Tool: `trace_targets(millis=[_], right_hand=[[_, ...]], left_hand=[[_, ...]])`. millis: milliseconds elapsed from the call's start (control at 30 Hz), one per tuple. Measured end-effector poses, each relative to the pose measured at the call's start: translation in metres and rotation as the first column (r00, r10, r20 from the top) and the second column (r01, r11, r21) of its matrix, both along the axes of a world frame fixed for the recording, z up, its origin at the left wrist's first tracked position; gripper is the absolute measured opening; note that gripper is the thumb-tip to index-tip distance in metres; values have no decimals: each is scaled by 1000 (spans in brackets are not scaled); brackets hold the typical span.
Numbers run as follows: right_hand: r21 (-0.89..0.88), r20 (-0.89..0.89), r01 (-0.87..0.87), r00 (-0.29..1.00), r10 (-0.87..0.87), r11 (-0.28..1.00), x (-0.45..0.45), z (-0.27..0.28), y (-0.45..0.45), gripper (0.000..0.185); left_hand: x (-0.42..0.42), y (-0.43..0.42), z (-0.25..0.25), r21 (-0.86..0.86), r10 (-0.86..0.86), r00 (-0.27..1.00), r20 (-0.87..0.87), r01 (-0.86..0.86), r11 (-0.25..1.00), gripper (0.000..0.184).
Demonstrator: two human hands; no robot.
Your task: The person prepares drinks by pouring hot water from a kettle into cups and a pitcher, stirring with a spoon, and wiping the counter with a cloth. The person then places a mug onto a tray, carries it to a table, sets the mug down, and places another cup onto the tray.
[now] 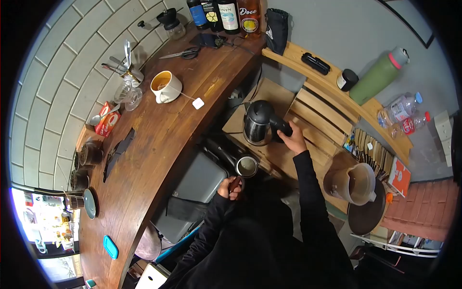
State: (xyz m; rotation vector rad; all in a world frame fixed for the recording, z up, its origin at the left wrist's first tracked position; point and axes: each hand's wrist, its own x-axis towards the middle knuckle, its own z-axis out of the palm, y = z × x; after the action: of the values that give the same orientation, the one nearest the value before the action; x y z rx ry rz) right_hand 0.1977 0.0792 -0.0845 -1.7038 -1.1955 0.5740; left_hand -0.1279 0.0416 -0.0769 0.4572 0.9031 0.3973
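Observation:
My right hand [293,138] is wrapped round the black handle of an electric kettle [256,126]. The kettle has a black lid and a shiny metal body, and looks upright over the wooden surface; I cannot tell if it touches it. Nearer to me, my left hand [232,188] grips the brown handle of a small round metal cup [247,166]. Its open top faces up and its inside looks pale grey; what it contains is unclear. The cup is below and left of the kettle, apart from it.
A curved wooden counter [149,188] runs along the left, holding a white mug [166,87] with a tea tag, scissors [185,54] and a red box [107,119]. On the right are a slatted wooden surface [322,113], a plastic pitcher [361,183] and a green bottle [378,77].

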Motion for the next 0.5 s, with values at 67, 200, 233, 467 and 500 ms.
trace_targets(millis=[67,200,233,467,500], right_hand=[[-41,47,-5,999,7,999,7,-7,7,36],[-158,-89,-164,985,151,974,23,-22,16,40],[-166,-93,-166,984,152,972,24,-23,16,40],[-334,-261,-183,961,97,925,24,-13,27,32],[-254,-209,-52,978,-3,966,21,-19,26,25]], left_hand=[[7,9,-6,10,32,999,-26,-32,999,34],[16,26,-7,121,22,993,-120,-8,993,39],[17,29,-4,178,20,989,-148,6,984,41],[23,49,-7,176,32,976,-215,6,984,41],[24,49,-6,189,45,968,-247,2,982,41]])
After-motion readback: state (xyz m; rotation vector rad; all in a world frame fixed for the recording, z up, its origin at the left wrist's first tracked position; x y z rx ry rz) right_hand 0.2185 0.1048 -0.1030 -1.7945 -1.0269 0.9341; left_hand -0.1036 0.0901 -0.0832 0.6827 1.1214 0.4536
